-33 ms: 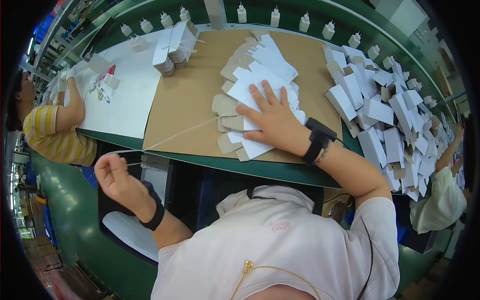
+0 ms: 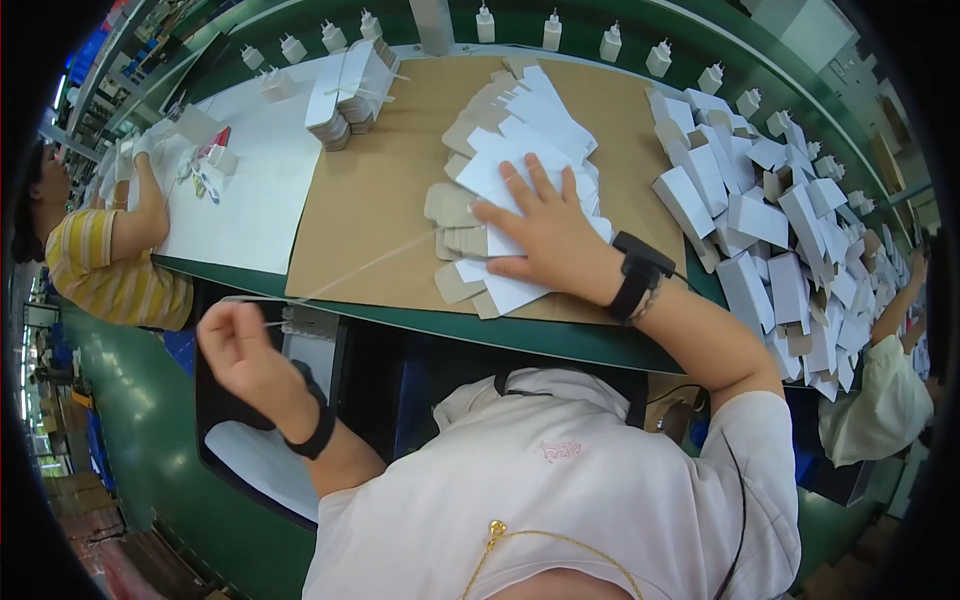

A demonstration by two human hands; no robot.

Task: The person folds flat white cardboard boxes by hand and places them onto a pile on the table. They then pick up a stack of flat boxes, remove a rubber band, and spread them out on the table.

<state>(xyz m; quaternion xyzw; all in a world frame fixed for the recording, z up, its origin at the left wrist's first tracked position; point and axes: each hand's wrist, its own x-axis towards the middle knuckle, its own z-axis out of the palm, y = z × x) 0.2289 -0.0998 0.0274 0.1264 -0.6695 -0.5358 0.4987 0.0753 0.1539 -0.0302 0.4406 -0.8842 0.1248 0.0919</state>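
Fanned flat white cartons (image 2: pixel 540 120) with grey-brown undersides and tabs lie overlapping on a brown cardboard sheet (image 2: pixel 375 180). My right hand (image 2: pixel 555 240) rests flat on them, fingers spread, near their front end. A thin pale strand (image 2: pixel 372 265) runs from the cartons' tabs, left of that hand, down to the table's front edge. My left hand (image 2: pixel 243 355), raised just off that edge, has its fingers curled closed on the strand. Its far end by the fingers is hard to make out.
A banded bundle of flat cartons (image 2: pixel 350 95) stands at the back left. Folded white boxes (image 2: pixel 755 220) are heaped on the right. Several white plug adapters (image 2: pixel 552 32) line the back ledge. A co-worker in a yellow striped top (image 2: pixel 110 245) works at the left; another person's pale sleeve (image 2: pixel 880 400) shows at the right.
My left hand has shifted slightly to the right, and the strand looks fainter. My right hand stays in place on the cartons.
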